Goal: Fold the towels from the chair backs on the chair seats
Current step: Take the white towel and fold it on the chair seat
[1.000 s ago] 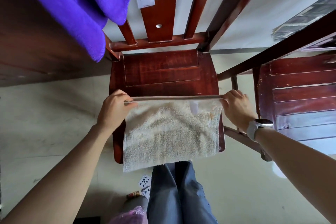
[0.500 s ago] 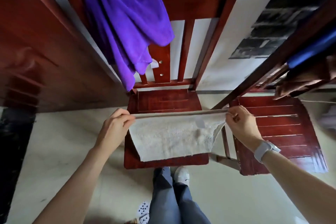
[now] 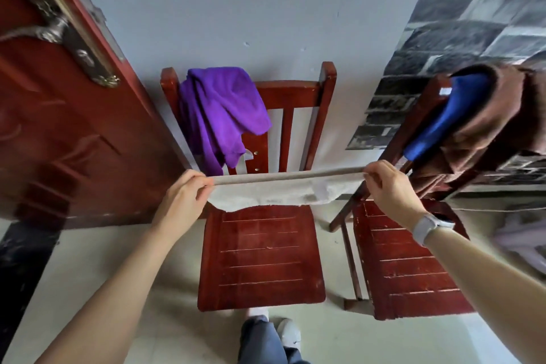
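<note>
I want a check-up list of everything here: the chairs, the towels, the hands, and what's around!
Surface: middle chair seat bare; right chair seat bare.
Job's things: beige towel stretched in the air above the middle seat; purple towel draped on the middle chair back; blue towel and brown towel draped on the right chair back.
Clutter: nothing seen.
Hands: left hand pinches the beige towel's left end; right hand pinches its right end; watch on the right wrist.
Cables: nothing seen.
Surroundings: red door with metal handle at left, grey wall behind, pale floor.
</note>
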The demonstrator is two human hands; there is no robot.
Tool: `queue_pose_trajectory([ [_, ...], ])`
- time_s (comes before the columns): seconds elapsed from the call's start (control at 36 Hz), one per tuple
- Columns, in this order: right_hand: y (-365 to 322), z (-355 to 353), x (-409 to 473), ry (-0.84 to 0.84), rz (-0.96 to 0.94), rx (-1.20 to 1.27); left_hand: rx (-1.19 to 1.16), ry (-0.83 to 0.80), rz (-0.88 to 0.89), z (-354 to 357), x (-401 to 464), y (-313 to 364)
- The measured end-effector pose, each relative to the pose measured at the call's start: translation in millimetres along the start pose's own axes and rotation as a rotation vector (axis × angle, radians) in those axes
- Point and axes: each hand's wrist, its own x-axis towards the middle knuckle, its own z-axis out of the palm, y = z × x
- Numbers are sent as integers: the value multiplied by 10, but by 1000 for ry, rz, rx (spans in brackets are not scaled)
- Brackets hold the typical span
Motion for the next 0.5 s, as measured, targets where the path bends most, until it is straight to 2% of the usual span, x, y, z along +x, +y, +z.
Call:
queue_pose_trajectory([
  [0.28, -104, -187, 114, 77, -13, 86, -37, 34, -16, -253, 116, 2],
  [0.5, -79, -259, 139, -13, -44, 45, -47, 69, 8, -393, 79, 2],
])
